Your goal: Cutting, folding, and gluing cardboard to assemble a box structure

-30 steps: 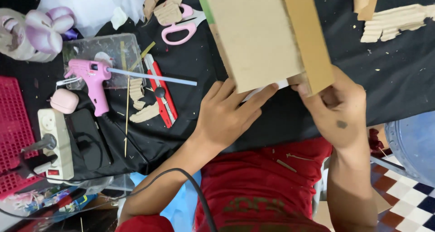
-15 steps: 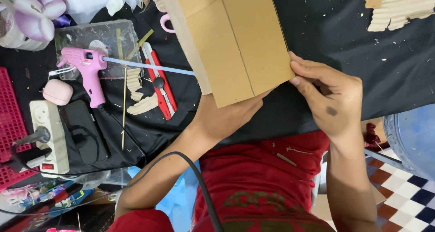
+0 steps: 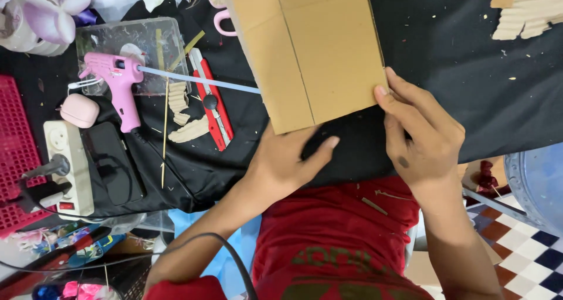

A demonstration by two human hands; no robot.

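A large sheet of brown cardboard with fold creases lies over the black cloth on the table. My left hand grips its near edge, with fingers tucked under the sheet. My right hand pinches the near right corner between thumb and fingers. A pink hot glue gun with a clear glue stick rests on a clear tray to the left. A red utility knife lies beside it.
Pink-handled scissors peek out from under the cardboard. A white power strip, a dark phone, a pink case and a red grid tray sit at left. Cardboard scraps lie at top right.
The cardboard sheet has swung from an upright tilt down flat and to the left. My right hand moved from its lower edge to its near right corner. My left hand slid under the edge.
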